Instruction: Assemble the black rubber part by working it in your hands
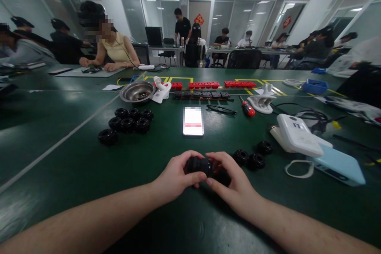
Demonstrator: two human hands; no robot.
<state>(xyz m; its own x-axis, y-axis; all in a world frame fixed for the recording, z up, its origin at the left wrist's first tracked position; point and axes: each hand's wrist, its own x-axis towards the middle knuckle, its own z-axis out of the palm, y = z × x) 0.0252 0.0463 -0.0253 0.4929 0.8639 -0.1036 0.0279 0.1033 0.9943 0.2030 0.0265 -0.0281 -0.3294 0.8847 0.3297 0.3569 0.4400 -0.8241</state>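
In front of me, above the green table, my left hand (183, 174) is closed around a black ribbed cylindrical part (197, 164). Thumb and fingers of my right hand (228, 176) curl at the part's right end. The fingers hide much of it, so its exact kind is unclear. Several black ring-shaped parts (127, 124), glossy and with a hole in the middle, lie grouped to the left. Three similar black parts (256, 161) sit just right of my right hand. Beyond my hands lies a phone (193, 121) with a lit screen.
Farther back are a metal bowl (137, 92) with small pieces, red trays (204, 85), a black strip of blocks (202, 95), glasses (222, 109) and a screwdriver (248, 108). White devices (299, 135), a light-blue box (339, 164) and cables are at right. A person (119, 47) sits across the table.
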